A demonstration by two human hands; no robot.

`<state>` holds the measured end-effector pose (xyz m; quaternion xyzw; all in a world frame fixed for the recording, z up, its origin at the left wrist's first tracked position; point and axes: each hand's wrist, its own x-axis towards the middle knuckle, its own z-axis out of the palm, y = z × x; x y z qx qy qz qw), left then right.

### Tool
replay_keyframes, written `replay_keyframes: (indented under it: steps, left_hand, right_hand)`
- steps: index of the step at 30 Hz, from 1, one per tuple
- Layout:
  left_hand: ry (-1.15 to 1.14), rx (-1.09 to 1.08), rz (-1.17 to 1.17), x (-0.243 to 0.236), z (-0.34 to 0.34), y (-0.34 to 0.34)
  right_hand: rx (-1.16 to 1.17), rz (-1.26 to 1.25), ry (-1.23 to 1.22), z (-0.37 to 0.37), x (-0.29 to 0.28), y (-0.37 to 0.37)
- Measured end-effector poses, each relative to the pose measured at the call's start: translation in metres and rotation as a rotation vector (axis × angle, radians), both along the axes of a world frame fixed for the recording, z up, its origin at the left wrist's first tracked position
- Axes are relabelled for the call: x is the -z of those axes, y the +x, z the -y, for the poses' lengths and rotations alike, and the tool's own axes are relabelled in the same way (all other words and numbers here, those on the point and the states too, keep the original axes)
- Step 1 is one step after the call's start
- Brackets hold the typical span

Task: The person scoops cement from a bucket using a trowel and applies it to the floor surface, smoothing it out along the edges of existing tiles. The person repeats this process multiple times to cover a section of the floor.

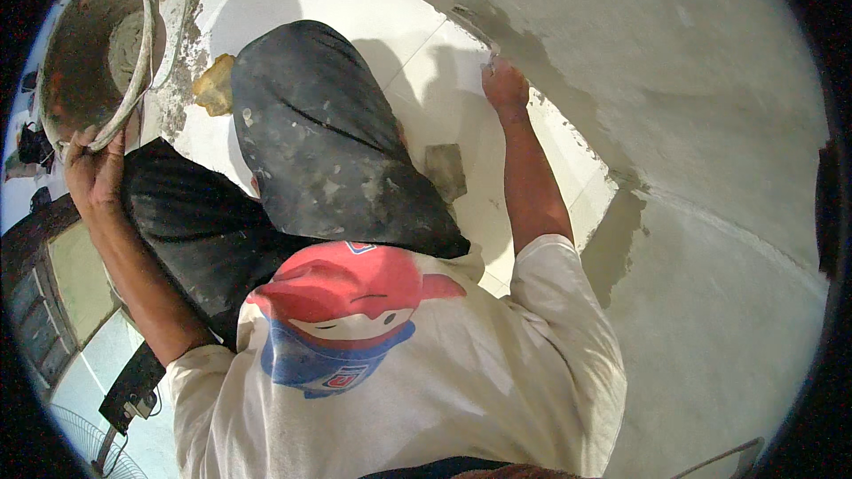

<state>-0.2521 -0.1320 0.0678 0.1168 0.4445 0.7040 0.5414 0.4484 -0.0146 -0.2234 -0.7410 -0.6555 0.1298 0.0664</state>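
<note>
At the far left, my left hand grips the rim of a bucket, its fingers curled over the edge. The bucket is tilted, so its stained inside shows, with pale grey paste at the bottom. My right arm reaches forward to the joint where the pale tiles meet the grey wall. There my right hand is closed, its fingertips at the tiles' edge. Whatever it may be holding is too small to make out.
My bent knees in dark, spattered trousers take up the middle. A yellowish lump lies beside one knee, and a grey square piece rests on the tiles. At the lower left are a power socket with a cable and a wire fan guard.
</note>
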Motion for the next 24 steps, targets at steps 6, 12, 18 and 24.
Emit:
replay_keyframes:
  steps: [6, 12, 18, 24]
  left_hand:
    - [0.012, -0.004, 0.015, -0.003, 0.002, 0.008]
    - [0.051, 0.081, 0.047, 0.005, 0.011, -0.014]
    - [-0.049, -0.014, 0.040, -0.003, 0.002, 0.011]
    - [0.005, -0.044, -0.023, -0.006, 0.002, 0.023]
  right_hand:
    - [-0.018, -0.055, 0.151, 0.001, -0.017, -0.008]
    - [0.069, -0.093, 0.155, 0.024, -0.038, -0.006]
    - [-0.048, 0.049, -0.118, -0.001, -0.010, -0.031]
    - [-0.021, 0.007, -0.001, -0.018, 0.015, -0.037]
